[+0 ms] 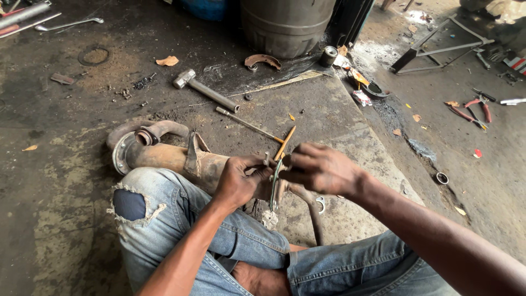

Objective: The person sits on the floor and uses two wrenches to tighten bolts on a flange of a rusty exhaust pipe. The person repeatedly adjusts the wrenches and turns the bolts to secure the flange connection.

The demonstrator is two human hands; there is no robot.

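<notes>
left hand [239,183] curled nearly closed, fingers wrapped on the end of the rusty pipe [181,156] and pinching the spanner [275,186] there. right hand [322,169] also curled tight, fingertips pressed on the spanner's upper end and close against the left hand; cannot tell whether something small sits between the fingertips. spanner upright, slightly tilted, hanging down between both hands at the pipe's near end.

pipe lying on the floor across the bent knee in torn jeans [164,219], flanged mouth toward the far left, a strap bracket around its middle. thin bent tube [313,214] running down from the pipe's near end, just right of the spanner.

orange-handled tool [285,142] just beyond the pipe's near end, tip toward the hands. thin rod [249,125] beyond that, touching or nearly touching it. hammer [205,90] farther beyond the pipe, well apart from the hands. curved rusty piece [263,60] past the hammer, near the grey drum [285,22]; drum's inside not visible. small can [329,56] just right of the drum, contents not clear. dark bowl [375,89] right of the can, holding dark liquid. red pliers [474,112] far right of the pipe. small ring [441,178] on the floor right of the hands.
</notes>
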